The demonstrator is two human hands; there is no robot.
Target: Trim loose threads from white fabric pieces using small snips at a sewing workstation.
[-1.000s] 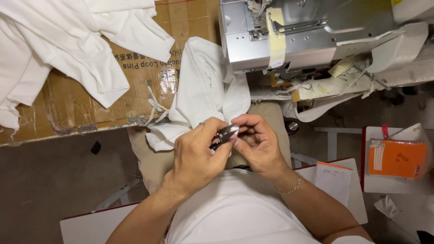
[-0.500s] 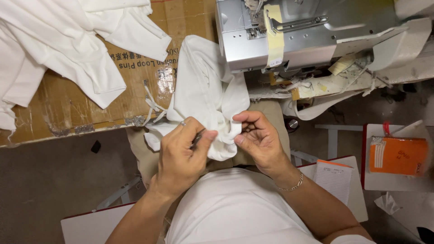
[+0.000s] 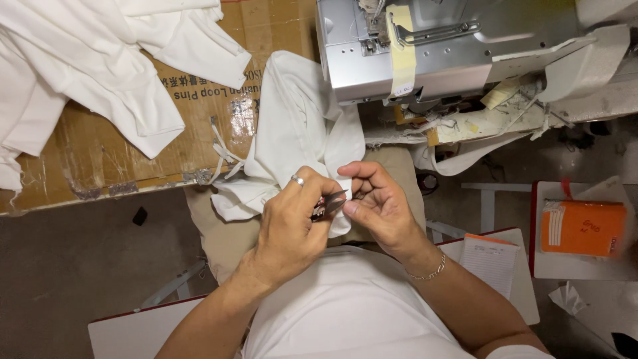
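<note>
A white garment piece [image 3: 292, 126] hangs from the sewing machine [image 3: 425, 46] down onto my lap. My left hand [image 3: 289, 223], with a ring on one finger, grips small metal thread snips [image 3: 330, 205] whose blades point right. My right hand [image 3: 379, 203], with a chain bracelet at the wrist, pinches the garment's lower edge right at the blade tips. Both hands meet just above my white shirt.
White garments [image 3: 86, 73] lie piled on a flattened cardboard box [image 3: 100, 159] at the left. At the right are an orange notebook [image 3: 581, 228] on a white stand and a notepad [image 3: 492, 262]. Fabric scraps litter the machine table [image 3: 492, 123].
My left hand went down onto the cloth with the snips hidden, then came back up; the snips now show again at the fabric edge held by my right hand.
</note>
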